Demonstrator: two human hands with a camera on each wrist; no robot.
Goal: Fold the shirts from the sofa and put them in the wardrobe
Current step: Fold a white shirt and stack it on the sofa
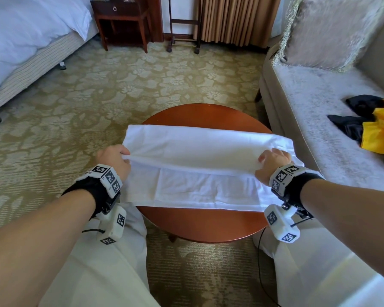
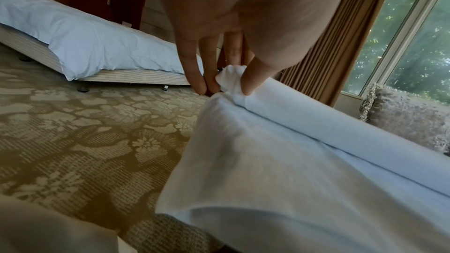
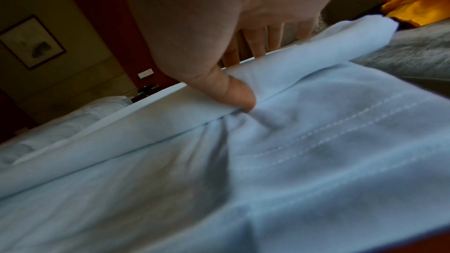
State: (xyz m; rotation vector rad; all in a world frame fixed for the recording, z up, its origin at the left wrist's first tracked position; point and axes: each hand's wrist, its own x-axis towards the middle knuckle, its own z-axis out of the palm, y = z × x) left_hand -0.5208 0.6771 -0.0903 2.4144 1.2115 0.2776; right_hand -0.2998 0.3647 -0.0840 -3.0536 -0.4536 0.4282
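A white shirt [image 1: 200, 149] lies spread across the round wooden table [image 1: 204, 224], with a raised fold line running between my hands. My left hand [image 1: 114, 157] pinches the fold's left end; in the left wrist view the thumb and fingers [image 2: 227, 82] clamp a bunch of the white shirt [image 2: 292, 151]. My right hand [image 1: 273, 163] pinches the right end, thumb [image 3: 233, 91] pressed on the shirt [image 3: 243, 161] and fingers behind the fold. A yellow shirt [image 1: 381, 129] and a black shirt [image 1: 355, 114] lie crumpled on the sofa [image 1: 315, 103].
The sofa stands right of the table with a fringed cushion [image 1: 333, 29] at its back. A bed [image 1: 27, 45] fills the far left, a dark nightstand [image 1: 122, 21] and a luggage rack [image 1: 183, 25] stand by the curtain. Patterned carpet [image 1: 98, 89] lies between.
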